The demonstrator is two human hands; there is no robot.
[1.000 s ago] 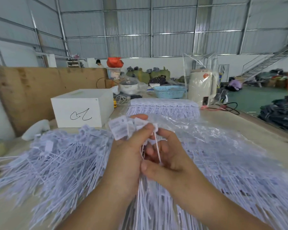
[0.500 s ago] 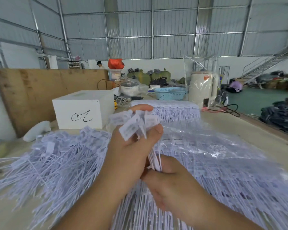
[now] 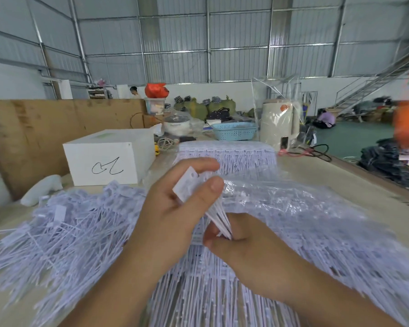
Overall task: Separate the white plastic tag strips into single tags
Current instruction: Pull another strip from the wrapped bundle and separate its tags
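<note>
My left hand [image 3: 172, 215] pinches the flat heads of a small bunch of white tags [image 3: 187, 185] between thumb and fingers, held above the table. Their thin tails [image 3: 219, 223] run down into my right hand [image 3: 243, 244], which grips them just below. A loose pile of single tags [image 3: 64, 234] spreads over the table on the left. Unseparated tag strips [image 3: 328, 232] lie on the right under clear plastic wrap. Another flat stack of strips [image 3: 227, 154] lies farther back.
A white box [image 3: 109, 159] with a black scribble stands at the back left before a plywood board [image 3: 33, 128]. Behind the strips are a blue basket [image 3: 234, 131], a cream appliance [image 3: 279, 123] in plastic and cables. The table's right edge [image 3: 364, 171] drops to the green floor.
My left hand has turned and lifted the tag heads, now fewer and tighter between thumb and fingers. My right hand slid lower down the tails.
</note>
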